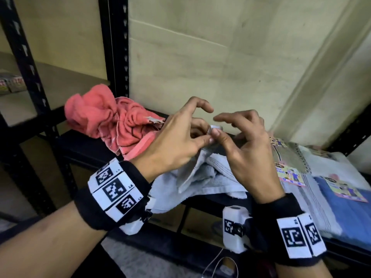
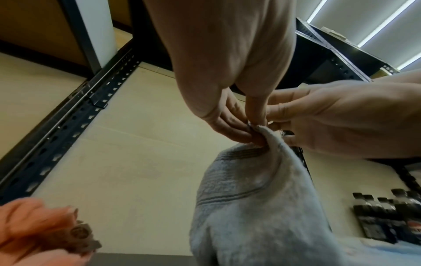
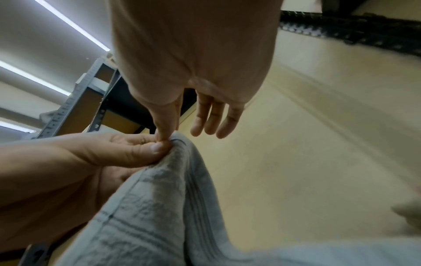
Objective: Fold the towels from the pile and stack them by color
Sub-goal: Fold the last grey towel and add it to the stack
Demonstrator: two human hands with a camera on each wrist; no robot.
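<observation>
A pale grey towel (image 1: 208, 177) with thin dark stripes lies crumpled on the black shelf (image 1: 84, 145), one corner lifted. My left hand (image 1: 180, 137) and right hand (image 1: 241, 141) meet above it, both pinching that raised corner between thumb and forefinger, the other fingers spread. The wrist views show the grey towel (image 2: 250, 207) (image 3: 154, 207) hanging down from the pinch, held by the left hand (image 2: 239, 129) and the right hand (image 3: 168, 133). A heap of pink towels (image 1: 112, 121) sits to the left. At the right lie folded towels, a white one (image 1: 329, 163) and a blue one (image 1: 345, 209).
Paper labels (image 1: 291, 173) lie on the folded towels. A black upright post (image 1: 114, 47) of the rack stands behind the pink heap, with a beige wall (image 1: 220, 57) behind the shelf. Dark bottles (image 2: 385, 216) stand on a shelf in the left wrist view.
</observation>
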